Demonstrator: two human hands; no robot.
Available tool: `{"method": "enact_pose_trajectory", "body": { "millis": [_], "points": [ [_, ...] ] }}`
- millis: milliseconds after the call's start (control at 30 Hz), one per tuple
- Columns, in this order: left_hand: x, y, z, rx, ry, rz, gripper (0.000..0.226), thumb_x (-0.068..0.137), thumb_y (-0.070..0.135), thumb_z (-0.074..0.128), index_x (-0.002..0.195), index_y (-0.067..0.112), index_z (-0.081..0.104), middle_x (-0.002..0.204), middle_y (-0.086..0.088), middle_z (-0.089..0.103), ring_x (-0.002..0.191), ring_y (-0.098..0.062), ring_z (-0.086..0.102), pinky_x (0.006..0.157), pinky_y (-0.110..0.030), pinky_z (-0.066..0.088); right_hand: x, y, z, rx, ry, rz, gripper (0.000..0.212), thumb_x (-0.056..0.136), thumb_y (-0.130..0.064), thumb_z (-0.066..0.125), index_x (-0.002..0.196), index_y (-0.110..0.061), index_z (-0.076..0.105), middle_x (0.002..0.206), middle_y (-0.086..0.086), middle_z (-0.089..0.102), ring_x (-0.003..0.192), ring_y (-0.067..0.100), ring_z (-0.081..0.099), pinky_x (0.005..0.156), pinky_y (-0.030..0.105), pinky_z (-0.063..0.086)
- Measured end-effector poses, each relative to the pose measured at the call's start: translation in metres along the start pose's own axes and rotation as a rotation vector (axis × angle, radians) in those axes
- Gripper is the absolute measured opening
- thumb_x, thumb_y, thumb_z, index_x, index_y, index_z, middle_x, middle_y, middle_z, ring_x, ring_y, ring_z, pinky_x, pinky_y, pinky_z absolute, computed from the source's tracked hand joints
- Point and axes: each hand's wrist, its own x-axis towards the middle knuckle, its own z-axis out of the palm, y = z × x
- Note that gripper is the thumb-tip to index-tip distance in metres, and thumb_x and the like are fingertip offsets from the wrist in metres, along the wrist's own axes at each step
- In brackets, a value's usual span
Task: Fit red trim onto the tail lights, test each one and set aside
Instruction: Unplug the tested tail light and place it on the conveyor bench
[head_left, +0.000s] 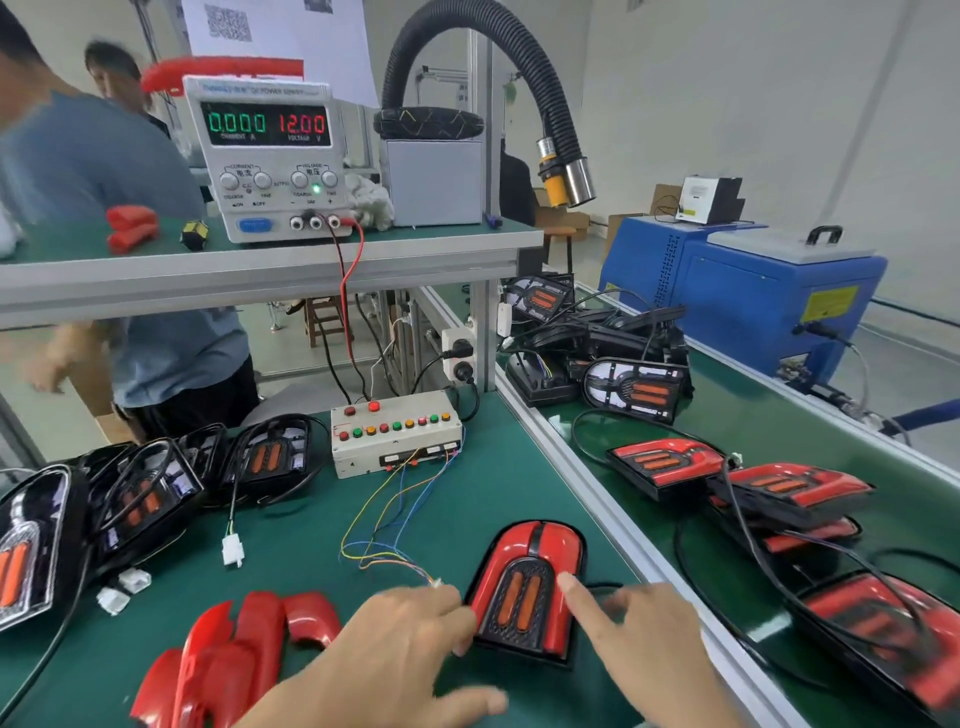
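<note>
A tail light (530, 587) with red trim fitted lies flat on the green mat in front of me. My left hand (400, 644) rests on the mat with its fingertips against the light's left edge. My right hand (639, 634) has its index finger pressed on the trim's right side. Loose red trim pieces (234, 660) are piled at the near left. Untrimmed black tail lights (140, 493) with cables sit along the left. Finished red-trimmed lights (779, 493) lie on the belt at right. A test box (395, 436) with coloured buttons trails thin wires toward my left hand.
A power supply (270, 156) reading 12.00 V stands on the upper shelf. An aluminium rail (597, 499) separates mat and belt. More black lights (623, 374) are heaped at the belt's far end. A blue machine (743, 301) stands right; a person (104, 234) stands left.
</note>
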Motion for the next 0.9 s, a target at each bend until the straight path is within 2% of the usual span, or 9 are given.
{"method": "enact_pose_trajectory", "body": {
  "millis": [67, 167, 200, 267, 333, 467, 667, 767, 900],
  "points": [
    [-0.006, 0.001, -0.016, 0.087, -0.034, 0.091, 0.009, 0.072, 0.032, 0.063, 0.077, 0.034, 0.056, 0.073, 0.013, 0.053, 0.055, -0.004, 0.054, 0.050, -0.018, 0.036, 0.003, -0.005, 0.006, -0.055, -0.044, 0.012, 0.080, 0.064, -0.103, 0.016, 0.074, -0.035, 0.056, 0.114, 0.000, 0.050, 0.121, 0.024, 0.045, 0.101, 0.041, 0.041],
    [-0.018, -0.014, -0.003, 0.104, -0.308, 0.346, 0.096, 0.017, -0.025, 0.046, 0.098, 0.025, 0.061, 0.081, 0.001, 0.056, 0.061, -0.015, 0.056, 0.053, -0.017, 0.030, 0.012, -0.010, 0.012, -0.136, -0.035, -0.016, 0.089, 0.068, -0.098, 0.021, 0.112, -0.034, 0.065, 0.139, -0.002, 0.043, 0.134, 0.024, 0.032, 0.106, 0.045, 0.034],
    [-0.023, -0.013, 0.009, 0.115, -0.296, 0.270, 0.095, 0.017, -0.029, 0.048, 0.091, 0.028, 0.061, 0.075, 0.002, 0.058, 0.059, -0.013, 0.058, 0.051, -0.016, 0.032, 0.016, -0.011, 0.011, -0.153, -0.041, -0.023, 0.087, 0.070, -0.096, 0.024, 0.115, -0.033, 0.064, 0.144, -0.001, 0.040, 0.137, 0.025, 0.030, 0.109, 0.047, 0.032],
    [-0.035, 0.011, 0.029, 0.091, -0.152, -0.076, 0.038, 0.057, 0.011, 0.072, 0.069, 0.031, 0.042, 0.046, 0.010, 0.048, 0.039, -0.002, 0.051, 0.038, -0.014, 0.038, 0.022, -0.012, 0.008, -0.158, -0.073, -0.034, 0.074, 0.074, -0.091, 0.032, 0.107, -0.032, 0.062, 0.151, 0.001, 0.037, 0.142, 0.025, 0.029, 0.112, 0.049, 0.029],
    [-0.042, 0.024, 0.058, 0.081, -0.039, -0.150, 0.015, 0.064, 0.029, 0.052, 0.071, 0.028, 0.038, 0.034, 0.007, 0.030, 0.027, -0.008, 0.030, 0.030, -0.016, 0.025, 0.025, -0.014, 0.003, -0.126, -0.120, -0.046, 0.069, 0.070, -0.089, 0.032, 0.089, -0.028, 0.058, 0.134, -0.002, 0.052, 0.128, 0.024, 0.045, 0.105, 0.048, 0.034],
    [-0.030, 0.038, 0.042, 0.232, 0.124, -0.252, 0.034, 0.033, 0.036, 0.074, 0.054, 0.026, 0.049, 0.039, -0.004, 0.022, 0.044, -0.018, 0.007, 0.046, -0.018, 0.005, 0.027, -0.011, 0.000, -0.083, -0.144, -0.044, 0.056, 0.071, -0.078, 0.038, 0.075, -0.024, 0.053, 0.092, -0.010, 0.050, 0.097, 0.020, 0.048, 0.086, 0.041, 0.036],
    [-0.026, 0.059, 0.027, -0.170, 0.361, -0.411, 0.037, 0.053, 0.062, 0.056, 0.070, 0.031, 0.048, 0.050, 0.013, 0.039, 0.035, -0.010, 0.035, 0.032, -0.016, 0.022, 0.013, 0.008, -0.013, 0.428, -0.234, 0.079, 0.034, 0.075, -0.047, 0.065, 0.072, -0.018, 0.047, 0.058, -0.007, 0.048, 0.052, 0.012, 0.049, 0.061, 0.032, 0.038],
    [-0.028, 0.053, 0.015, -0.552, 0.396, -0.611, 0.028, 0.065, 0.054, 0.057, 0.088, 0.037, 0.056, 0.062, 0.014, 0.065, 0.053, -0.005, 0.058, 0.059, -0.019, 0.055, 0.008, 0.026, -0.016, 0.549, -0.250, 0.121, 0.031, 0.081, -0.039, 0.074, 0.085, -0.009, 0.068, 0.067, -0.002, 0.066, 0.061, 0.013, 0.065, 0.064, 0.029, 0.047],
    [-0.007, 0.037, -0.002, -0.689, 0.388, -0.788, 0.011, 0.093, 0.028, 0.067, 0.083, 0.028, 0.062, 0.069, 0.008, 0.069, 0.057, -0.009, 0.063, 0.068, -0.020, 0.052, -0.004, 0.040, -0.028, 0.769, -0.298, 0.116, 0.019, 0.087, -0.030, 0.073, 0.087, -0.013, 0.081, 0.076, -0.003, 0.079, 0.066, 0.006, 0.074, 0.058, 0.015, 0.051]
  ]
}}
